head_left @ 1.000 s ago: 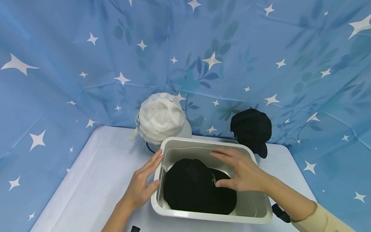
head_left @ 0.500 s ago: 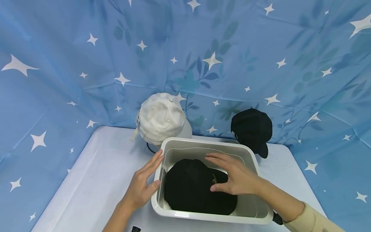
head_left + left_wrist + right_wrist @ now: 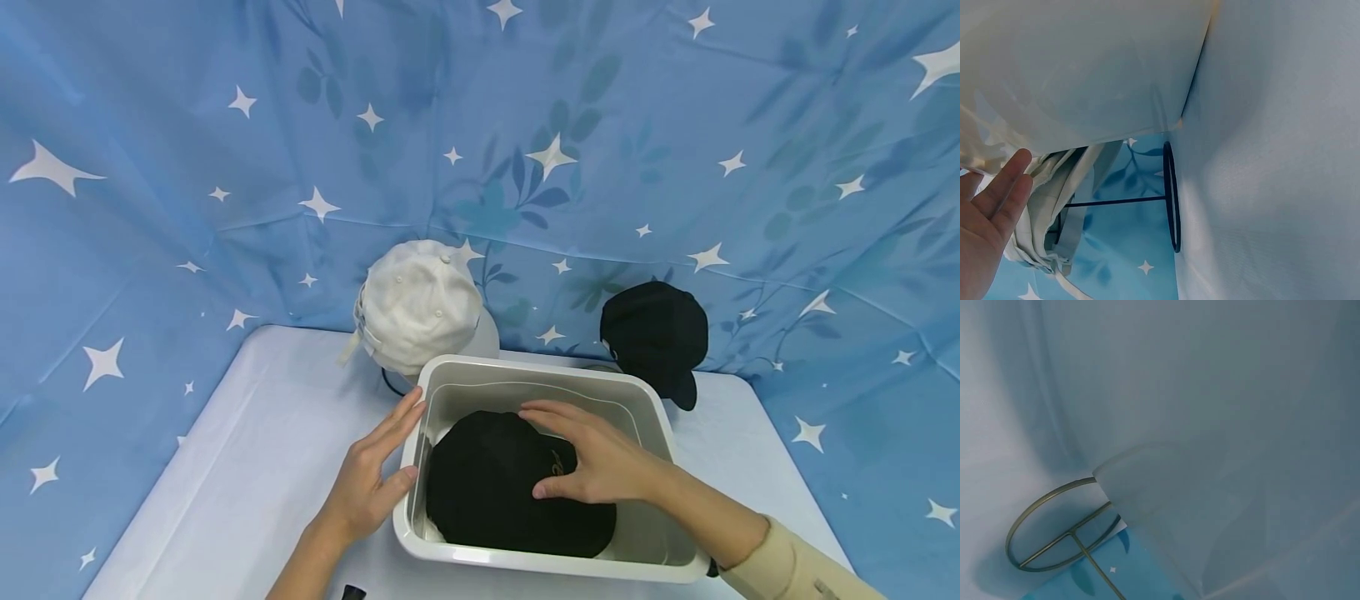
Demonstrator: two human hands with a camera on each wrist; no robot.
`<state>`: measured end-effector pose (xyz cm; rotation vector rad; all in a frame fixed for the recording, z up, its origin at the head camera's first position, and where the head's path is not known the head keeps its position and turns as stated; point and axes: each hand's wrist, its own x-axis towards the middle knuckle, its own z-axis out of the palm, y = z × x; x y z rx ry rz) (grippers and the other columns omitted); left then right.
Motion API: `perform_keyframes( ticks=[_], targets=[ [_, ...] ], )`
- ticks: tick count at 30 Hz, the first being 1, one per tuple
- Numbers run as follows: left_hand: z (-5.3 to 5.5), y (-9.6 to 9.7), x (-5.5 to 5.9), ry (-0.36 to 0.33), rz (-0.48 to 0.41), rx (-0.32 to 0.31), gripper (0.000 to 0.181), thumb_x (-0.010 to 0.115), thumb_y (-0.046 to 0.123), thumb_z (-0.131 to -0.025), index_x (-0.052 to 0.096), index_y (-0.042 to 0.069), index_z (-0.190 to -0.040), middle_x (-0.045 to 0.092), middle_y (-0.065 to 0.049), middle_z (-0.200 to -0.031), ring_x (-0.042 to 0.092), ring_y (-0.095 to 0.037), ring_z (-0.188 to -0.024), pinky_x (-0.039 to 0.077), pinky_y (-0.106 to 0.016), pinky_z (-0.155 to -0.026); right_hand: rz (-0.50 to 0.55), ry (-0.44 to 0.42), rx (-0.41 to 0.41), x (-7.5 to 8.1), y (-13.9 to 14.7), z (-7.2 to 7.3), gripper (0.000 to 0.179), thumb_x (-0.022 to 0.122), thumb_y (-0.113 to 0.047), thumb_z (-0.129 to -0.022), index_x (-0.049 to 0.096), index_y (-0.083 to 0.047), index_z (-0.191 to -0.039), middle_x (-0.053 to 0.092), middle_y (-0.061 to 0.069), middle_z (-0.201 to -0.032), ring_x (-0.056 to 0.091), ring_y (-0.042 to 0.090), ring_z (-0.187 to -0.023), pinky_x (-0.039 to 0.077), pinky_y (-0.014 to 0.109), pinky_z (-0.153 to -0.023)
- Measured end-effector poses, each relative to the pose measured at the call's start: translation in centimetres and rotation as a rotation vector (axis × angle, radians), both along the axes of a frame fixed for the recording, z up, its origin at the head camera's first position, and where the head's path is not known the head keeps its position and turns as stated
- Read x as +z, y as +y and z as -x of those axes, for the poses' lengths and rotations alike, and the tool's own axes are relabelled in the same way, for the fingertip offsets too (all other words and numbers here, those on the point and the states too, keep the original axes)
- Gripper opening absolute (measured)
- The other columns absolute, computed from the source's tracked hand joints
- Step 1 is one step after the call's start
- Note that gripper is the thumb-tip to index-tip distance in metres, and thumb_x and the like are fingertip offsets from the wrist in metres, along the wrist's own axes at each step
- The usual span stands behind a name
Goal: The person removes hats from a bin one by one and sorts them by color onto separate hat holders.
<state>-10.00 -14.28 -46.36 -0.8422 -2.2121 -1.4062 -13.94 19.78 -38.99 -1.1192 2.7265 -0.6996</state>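
A black baseball cap [image 3: 487,487] with small gold lettering lies in a light grey plastic bin [image 3: 555,567]. In the head view my left hand [image 3: 367,479] is at the bin's left side, its fingertips along the rim and the thumb near the wall. That same hand [image 3: 991,219] shows in the left wrist view by the bin's outer wall [image 3: 1079,69], fingers extended. My right hand [image 3: 592,454] hovers over the cap's brim, thumb and fingers spread with nothing held; whether it touches the cap I cannot tell. The right wrist view does not show the hand.
Behind the bin, a cream cap [image 3: 416,304] sits on a stand with a black ring base [image 3: 1172,197]. Another black cap [image 3: 652,337] hangs at the back right, near a brass-coloured ring base [image 3: 1054,494]. A starry blue curtain [image 3: 480,125] encloses the white table [image 3: 277,433].
My right hand has moved left across the bin, further over the black cap. The left hand stays at the bin's left rim.
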Motion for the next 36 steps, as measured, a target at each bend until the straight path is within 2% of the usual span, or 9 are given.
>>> perform_keyframes(
  ticks=[10, 17, 22, 30, 36],
  targets=[
    [0.0, 0.0, 0.0, -0.003, -0.007, -0.009, 0.075, 0.055, -0.001, -0.079, 0.049, 0.001, -0.155, 0.041, -0.017, -0.164, 0.045, -0.032, -0.148, 0.031, -0.025, -0.120, 0.007, -0.065, 0.015, -0.6, -0.5, -0.1, 0.089, 0.086, -0.057, -0.080, 0.055, -0.015, -0.151, 0.051, -0.001, -0.155, 0.053, 0.024, -0.139, 0.047, 0.055, -0.110],
    [0.0, 0.0, 0.0, 0.007, -0.003, -0.006, 0.076, 0.055, 0.000, -0.080, 0.048, 0.001, -0.155, 0.041, -0.017, -0.164, 0.045, -0.032, -0.148, 0.031, -0.025, -0.121, -0.019, -0.079, 0.008, -1.0, -0.8, -0.1, 0.092, 0.084, -0.063, -0.078, 0.054, -0.017, -0.153, 0.051, -0.001, -0.155, 0.052, 0.024, -0.139, 0.047, 0.055, -0.110],
    [0.0, 0.0, 0.1, 0.000, -0.001, -0.002, 0.076, 0.055, -0.001, -0.079, 0.048, 0.002, -0.155, 0.041, -0.017, -0.164, 0.044, -0.031, -0.148, 0.031, -0.025, -0.120, -0.040, -0.087, -0.006, -1.2, -1.0, -0.1, 0.089, 0.085, -0.061, -0.078, 0.055, -0.018, -0.151, 0.056, 0.001, -0.151, 0.055, 0.024, -0.136, 0.048, 0.055, -0.109],
    [-0.1, 0.1, 0.0, 0.002, -0.005, 0.000, 0.077, 0.055, -0.001, -0.079, 0.048, 0.003, -0.156, 0.041, -0.016, -0.164, 0.044, -0.030, -0.148, 0.031, -0.024, -0.120, -0.063, -0.062, -0.002, -1.3, -1.4, -0.1, 0.067, 0.088, -0.035, -0.084, 0.062, -0.013, -0.141, 0.064, 0.000, -0.139, 0.063, 0.018, -0.123, 0.053, 0.049, -0.104],
    [-0.1, 0.1, 0.0, -0.009, -0.006, 0.000, 0.077, 0.055, -0.001, -0.080, 0.048, 0.003, -0.156, 0.040, -0.015, -0.164, 0.044, -0.030, -0.148, 0.031, -0.024, -0.120, -0.038, -0.010, 0.058, -1.5, -1.2, 0.2, 0.050, 0.084, -0.022, -0.089, 0.066, -0.011, -0.134, 0.069, -0.001, -0.129, 0.066, 0.013, -0.112, 0.057, 0.042, -0.096]
  ],
)
